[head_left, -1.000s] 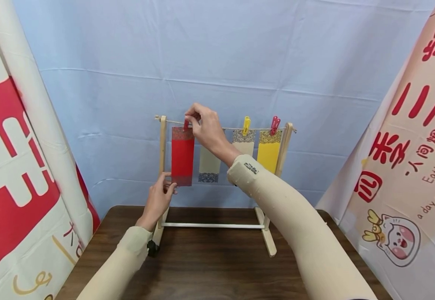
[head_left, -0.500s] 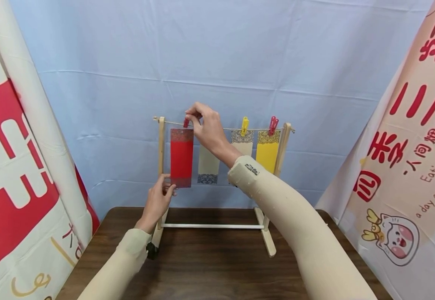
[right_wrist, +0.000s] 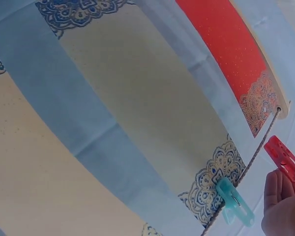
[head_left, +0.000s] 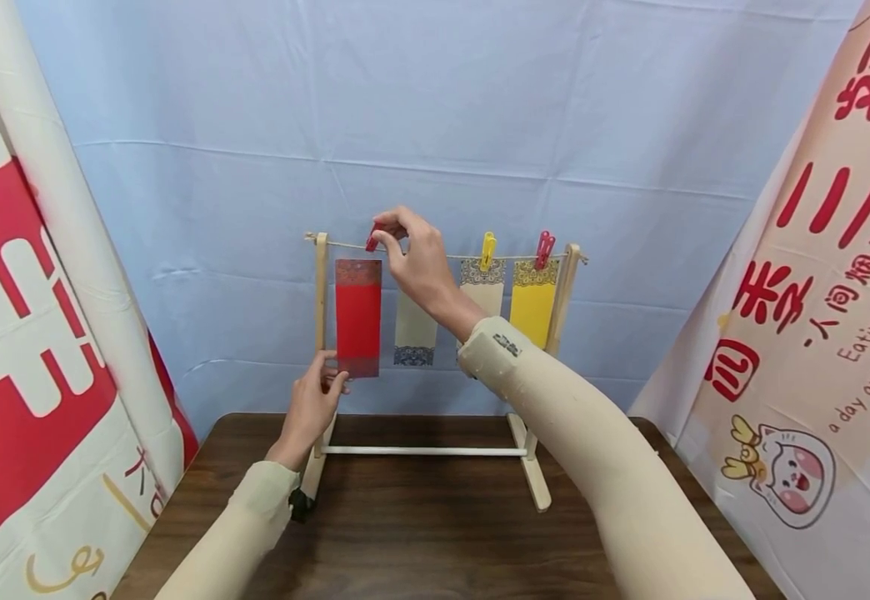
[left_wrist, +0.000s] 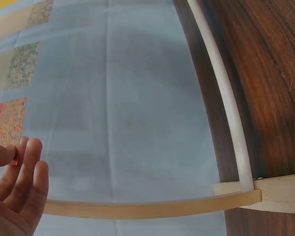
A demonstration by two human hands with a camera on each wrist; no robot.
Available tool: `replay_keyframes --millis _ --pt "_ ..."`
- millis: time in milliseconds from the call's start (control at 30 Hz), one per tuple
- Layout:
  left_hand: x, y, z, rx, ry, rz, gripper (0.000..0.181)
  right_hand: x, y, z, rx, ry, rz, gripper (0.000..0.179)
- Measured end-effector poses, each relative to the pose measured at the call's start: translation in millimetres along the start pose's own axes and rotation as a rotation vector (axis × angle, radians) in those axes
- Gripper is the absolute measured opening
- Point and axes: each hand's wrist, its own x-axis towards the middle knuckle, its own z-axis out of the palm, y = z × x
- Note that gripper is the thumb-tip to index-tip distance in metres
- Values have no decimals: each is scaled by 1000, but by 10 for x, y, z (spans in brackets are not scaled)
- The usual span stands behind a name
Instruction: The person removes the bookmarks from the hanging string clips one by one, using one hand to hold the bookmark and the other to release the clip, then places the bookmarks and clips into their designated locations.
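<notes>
My left hand (head_left: 313, 404) pinches the lower left corner of a red card (head_left: 358, 317) with patterned ends. The card stands upright near the left post. In the left wrist view, the thumb and fingers (left_wrist: 28, 172) grip its patterned end (left_wrist: 11, 120). My right hand (head_left: 422, 262) pinches a red clothespin (right_wrist: 281, 153) above the card. The right wrist view shows this clothespin apart from both the rope (right_wrist: 258, 149) and the card. Beside it, a turquoise clothespin (right_wrist: 234, 200) clips a grey-green card (right_wrist: 152, 98) to the rope; the right hand hides it in the head view.
A wooden rack (head_left: 321, 292) with a white crossbar (head_left: 427, 452) stands on the dark table (head_left: 420, 533). Farther right, a yellow clothespin (head_left: 488, 250) holds a cream card (head_left: 483, 302), and a red clothespin (head_left: 545, 248) holds a yellow card (head_left: 534, 308). A blue cloth (head_left: 435, 100) hangs behind.
The red clothespin in my right hand has come up off the red card's top edge and tilted. The red card has shifted slightly left and down with my left hand.
</notes>
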Motion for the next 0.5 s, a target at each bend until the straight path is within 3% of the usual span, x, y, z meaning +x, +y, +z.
replay_keyframes --millis 500 --pt "-92 21 1 -25 10 0 41 -153 -23 -48 -17 -26 -44 33"
